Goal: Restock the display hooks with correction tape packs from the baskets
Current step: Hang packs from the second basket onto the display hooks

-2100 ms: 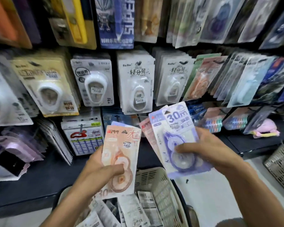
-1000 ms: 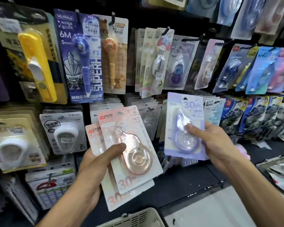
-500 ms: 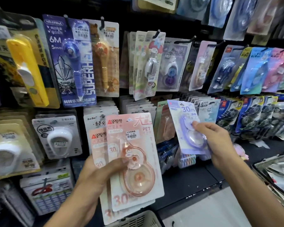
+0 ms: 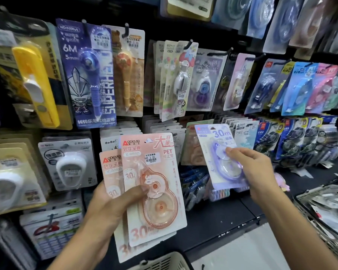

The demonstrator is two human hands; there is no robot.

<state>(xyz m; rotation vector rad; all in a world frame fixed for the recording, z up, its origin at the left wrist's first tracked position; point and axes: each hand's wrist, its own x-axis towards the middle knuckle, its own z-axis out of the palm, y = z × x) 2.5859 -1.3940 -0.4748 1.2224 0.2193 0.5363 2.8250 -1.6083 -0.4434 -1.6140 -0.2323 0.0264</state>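
You face a dark display wall hung with carded stationery on black hooks. A black ledge runs along its base. Pale floor lies below it. Even, bright lighting.

One view only, so nothing shared: the camera on your head, looking forward and slightly down, close to the hook wall. Wide-angle bend at the edges. Your left hand enters at 7 o'clock, right hand at 4 o'clock. Basket rim at 6, another basket at 4.
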